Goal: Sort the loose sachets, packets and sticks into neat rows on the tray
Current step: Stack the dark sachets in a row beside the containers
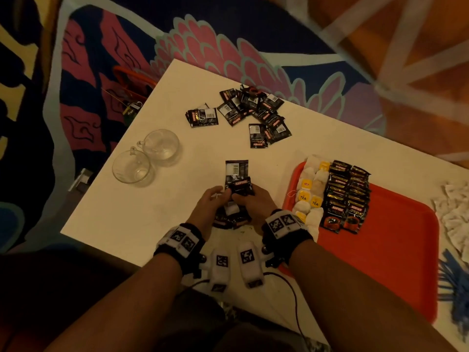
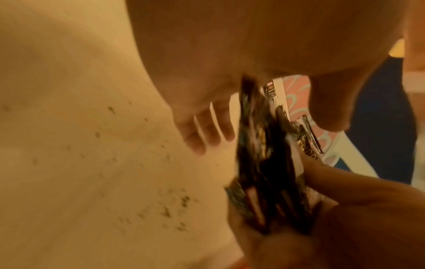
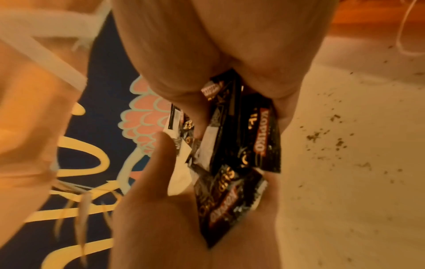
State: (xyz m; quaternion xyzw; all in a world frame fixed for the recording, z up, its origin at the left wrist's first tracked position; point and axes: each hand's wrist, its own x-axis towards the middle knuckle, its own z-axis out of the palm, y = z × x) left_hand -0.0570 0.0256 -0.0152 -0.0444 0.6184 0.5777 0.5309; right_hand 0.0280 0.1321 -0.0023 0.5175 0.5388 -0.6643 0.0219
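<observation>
Near edge of the white rectangular table (image 1: 142, 174), both hands together over a bunch of black coffee sachets with red-and-gold print (image 1: 237, 189). Left hand (image 1: 206, 208) on the bunch's left side, fingers curled round it, thumb across the top. Right hand (image 1: 253, 201) on the right side, fingers likewise curled, thumb pressing the front of the uppermost packet. In the right wrist view, bunch of black coffee sachets (image 3: 232, 163) fanned unevenly between the two palms, right thumb (image 3: 161, 163) laid against a white-backed sachet; the other fingertips hidden behind the packets. In the left wrist view, same bunch (image 2: 264, 154) edge-on and blurred, left fingers (image 2: 207, 131) bent against its far face, slightly spread.

Further out on the table, a loose heap of matching black sachets (image 1: 250, 107), some overlapping, a few lying apart toward the near side. To the right, a red plastic tray (image 1: 393, 250) carrying two columns of white tea bags with yellow tags (image 1: 311, 196) along its left edge, and just beside them two overlapping columns of black sachets (image 1: 346, 196). Left of the hands, two clear glass cups (image 1: 146, 157) touching each other. Beyond the tray's right side, crumpled white packets (image 1: 454, 214) and a bundle of blue sticks (image 1: 456, 293), both blurred.
</observation>
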